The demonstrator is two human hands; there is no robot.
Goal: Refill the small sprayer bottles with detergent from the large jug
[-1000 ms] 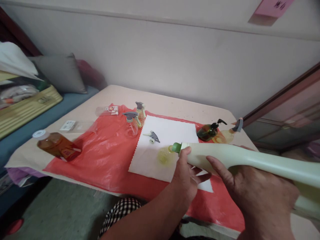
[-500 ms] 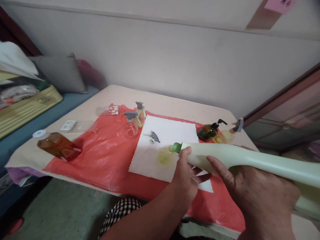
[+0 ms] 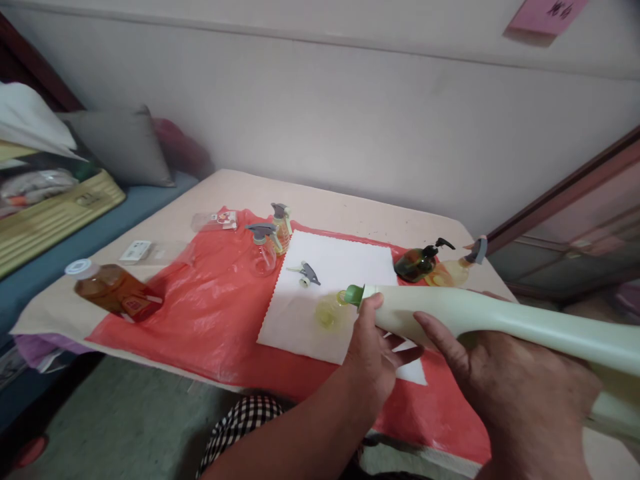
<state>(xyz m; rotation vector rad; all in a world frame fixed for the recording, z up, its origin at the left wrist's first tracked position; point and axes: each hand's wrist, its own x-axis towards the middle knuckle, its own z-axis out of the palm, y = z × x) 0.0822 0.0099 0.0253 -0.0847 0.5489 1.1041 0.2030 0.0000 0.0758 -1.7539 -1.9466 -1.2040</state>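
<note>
A large pale-green detergent jug (image 3: 425, 303) is tipped to the left, with its green spout (image 3: 354, 295) at the mouth of a small clear bottle (image 3: 327, 313). Yellowish liquid shows in that bottle, which stands on a white cloth (image 3: 350, 250). My left hand (image 3: 373, 357) grips the jug near its neck from below. Around the jug's handle area further back is my right hand (image 3: 520, 380), its fingers partly hidden. A grey and green spray head (image 3: 307, 273) lies loose on the cloth, left of the jug's spout.
Two spray bottles, one clear (image 3: 263, 257) and one amber-tinted (image 3: 283, 230), stand left of the cloth. On the right are a dark pump bottle (image 3: 415, 265) and another spray bottle (image 3: 450, 272). A white-capped bottle (image 3: 117, 290) stands on the red plastic sheet's (image 3: 210, 320) left side.
The pink note on the wall has shifted, and its shadow is smaller. Both hands and the jug hold their places.
</note>
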